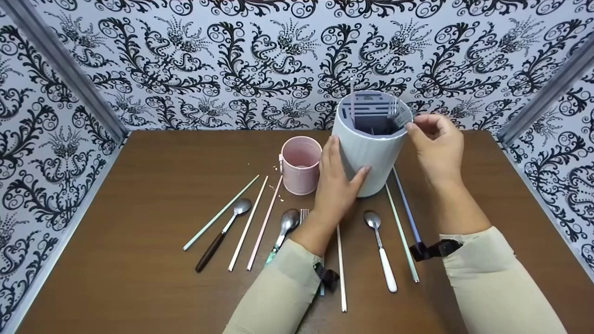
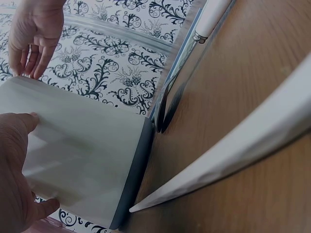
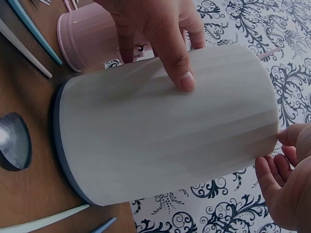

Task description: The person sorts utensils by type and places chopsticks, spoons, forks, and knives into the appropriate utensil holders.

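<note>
A tall pale grey utensil holder (image 1: pixel 371 157) with a dark base stands on the table. My left hand (image 1: pixel 336 181) holds its outer wall, thumb and fingers spread round the left side. My right hand (image 1: pixel 438 144) pinches the rim at the right, also visible in the right wrist view beside the holder's wall (image 3: pixel 165 131). Inside stand a pink chopstick (image 1: pixel 352 106) at the left and a fork (image 1: pixel 394 107), tines up, near the right hand. Left of the holder is a pink cup (image 1: pixel 300 178) with nothing visible inside.
On the brown table (image 1: pixel 139 195) lie several loose chopsticks, including a green one (image 1: pixel 220 213) and a blue one (image 1: pixel 406 204). Among them are a black-handled spoon (image 1: pixel 227 227), a second spoon (image 1: pixel 288 222), a fork (image 1: pixel 304 214) and a white-handled spoon (image 1: pixel 383 255). Patterned walls enclose the table.
</note>
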The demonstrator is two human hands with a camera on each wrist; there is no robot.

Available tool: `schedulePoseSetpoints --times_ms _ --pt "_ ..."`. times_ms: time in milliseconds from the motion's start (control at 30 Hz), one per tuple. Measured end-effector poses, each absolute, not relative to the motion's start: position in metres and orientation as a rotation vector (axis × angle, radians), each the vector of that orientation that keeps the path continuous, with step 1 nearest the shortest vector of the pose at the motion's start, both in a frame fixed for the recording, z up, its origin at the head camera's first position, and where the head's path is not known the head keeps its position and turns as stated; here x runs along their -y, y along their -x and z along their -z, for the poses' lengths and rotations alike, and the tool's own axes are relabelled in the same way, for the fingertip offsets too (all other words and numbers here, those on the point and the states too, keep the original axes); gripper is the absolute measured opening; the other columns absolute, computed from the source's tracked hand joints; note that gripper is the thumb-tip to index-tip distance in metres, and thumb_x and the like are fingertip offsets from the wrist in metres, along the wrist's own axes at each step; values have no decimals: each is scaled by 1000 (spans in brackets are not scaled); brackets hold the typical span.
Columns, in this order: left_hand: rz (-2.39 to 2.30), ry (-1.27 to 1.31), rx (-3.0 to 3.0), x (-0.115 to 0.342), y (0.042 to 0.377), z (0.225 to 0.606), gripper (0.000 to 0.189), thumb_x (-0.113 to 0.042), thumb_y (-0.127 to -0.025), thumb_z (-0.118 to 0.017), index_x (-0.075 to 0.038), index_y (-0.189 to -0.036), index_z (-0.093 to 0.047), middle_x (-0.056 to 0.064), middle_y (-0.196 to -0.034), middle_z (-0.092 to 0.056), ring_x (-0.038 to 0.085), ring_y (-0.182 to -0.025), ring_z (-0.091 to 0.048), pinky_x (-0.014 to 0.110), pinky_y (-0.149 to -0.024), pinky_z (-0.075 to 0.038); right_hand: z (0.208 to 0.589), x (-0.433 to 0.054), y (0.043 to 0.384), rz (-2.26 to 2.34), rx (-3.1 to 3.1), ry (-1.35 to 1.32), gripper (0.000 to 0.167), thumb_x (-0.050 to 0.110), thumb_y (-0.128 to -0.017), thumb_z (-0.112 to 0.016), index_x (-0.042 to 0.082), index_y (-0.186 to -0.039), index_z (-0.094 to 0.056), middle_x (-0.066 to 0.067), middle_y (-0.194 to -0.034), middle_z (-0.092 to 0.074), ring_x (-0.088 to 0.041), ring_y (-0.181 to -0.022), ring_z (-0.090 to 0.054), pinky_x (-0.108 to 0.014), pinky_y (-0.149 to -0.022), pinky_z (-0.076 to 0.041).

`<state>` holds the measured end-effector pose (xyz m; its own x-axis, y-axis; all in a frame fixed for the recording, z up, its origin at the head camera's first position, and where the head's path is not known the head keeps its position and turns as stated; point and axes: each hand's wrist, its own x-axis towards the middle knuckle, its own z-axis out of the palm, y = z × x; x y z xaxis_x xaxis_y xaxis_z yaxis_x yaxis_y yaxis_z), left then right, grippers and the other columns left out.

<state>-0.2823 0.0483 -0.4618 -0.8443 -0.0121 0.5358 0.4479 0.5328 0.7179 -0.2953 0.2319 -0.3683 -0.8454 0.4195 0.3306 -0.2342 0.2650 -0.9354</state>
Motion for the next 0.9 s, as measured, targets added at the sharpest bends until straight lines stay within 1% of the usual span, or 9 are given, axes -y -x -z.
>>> schedulePoseSetpoints --times_ms 100,200,300,433,567,733,900 --pt "1276 350 2300 -49 283 462 94 -36 -91 -80 -1 -160 -27 20 -163 -36 34 -153 -36 41 -127 -33 370 -232 295 -1630 2010 169 10 9 -93 -75 8 -102 -72 8 -98 -64 -8 -90 -60 -18 -81 -51" --pt "1279 346 2310 -49 284 461 94 -36 -91 -80 -1 -161 -28 19 -164 -35 33 -153 -35 42 -127 -33 372 -232 293 -1657 1985 168 8 8 -93 -76 13 -98 -72 7 -97 -64 -9 -88 -60 -17 -80 -52" --pt "1278 343 2313 -49 284 461 93 -35 -91 -80 -1 -160 -28 19 -164 -35 33 -154 -34 42 -128 -32 374 -231 291 -1717 1942 162 9 6 -92 -75 13 -96 -72 4 -97 -65 -10 -86 -62 -16 -78 -54" --pt "1272 342 2311 -49 285 462 93 -35 -91 -80 0 -160 -28 20 -163 -35 33 -153 -35 41 -128 -32 378 -231 288 -1831 1874 140 8 1 -92 -74 7 -97 -72 1 -94 -67 -11 -82 -65 -17 -77 -57" --pt "1266 340 2316 -49 284 462 94 -35 -91 -80 0 -160 -28 21 -163 -36 34 -153 -35 40 -128 -31 386 -233 283 -1871 1863 124 8 1 -92 -73 3 -99 -71 1 -92 -69 -11 -80 -67 -18 -77 -59" --pt "1260 342 2322 -49 284 462 94 -35 -91 -80 0 -161 -27 20 -163 -35 33 -154 -35 40 -128 -31 398 -238 273 -1892 1841 139 13 0 -93 -73 -5 -104 -68 1 -88 -71 -12 -76 -69 -19 -75 -60" --pt "1265 340 2326 -49 283 461 95 -35 -91 -80 -1 -161 -27 20 -164 -35 33 -153 -35 40 -128 -31 414 -242 264 -1911 1827 171 11 -2 -93 -71 -5 -103 -68 0 -88 -69 -11 -71 -69 -20 -74 -61"
